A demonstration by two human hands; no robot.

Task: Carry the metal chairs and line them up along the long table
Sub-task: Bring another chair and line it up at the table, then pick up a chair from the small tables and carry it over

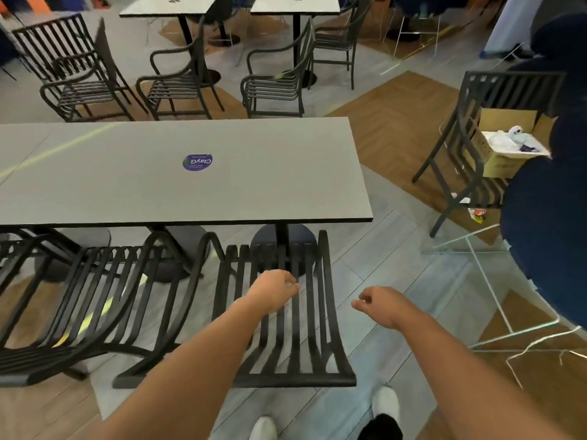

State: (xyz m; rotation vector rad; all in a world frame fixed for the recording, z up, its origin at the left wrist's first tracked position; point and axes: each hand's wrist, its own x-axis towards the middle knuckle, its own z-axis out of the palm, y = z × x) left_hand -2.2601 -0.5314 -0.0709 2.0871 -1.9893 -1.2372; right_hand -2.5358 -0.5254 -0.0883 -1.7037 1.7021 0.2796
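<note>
Black metal chair (pixel 286 312) stands tucked at the long surface (pixel 178 173), back toward the wearer, beside a neighbouring chair (pixel 79 300), evidently aligned. Left hand (pixel 274 290) and right hand (pixel 378 304) hover loosely curled, each grip empty.

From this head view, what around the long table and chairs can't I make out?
- Long table: its left end is cut off by the frame edge.
- Chair at far left: cropped by the same edge.
- Nearest chair: the left forearm covers part of its back.
- Cardboard box: contents too small to identify.
</note>
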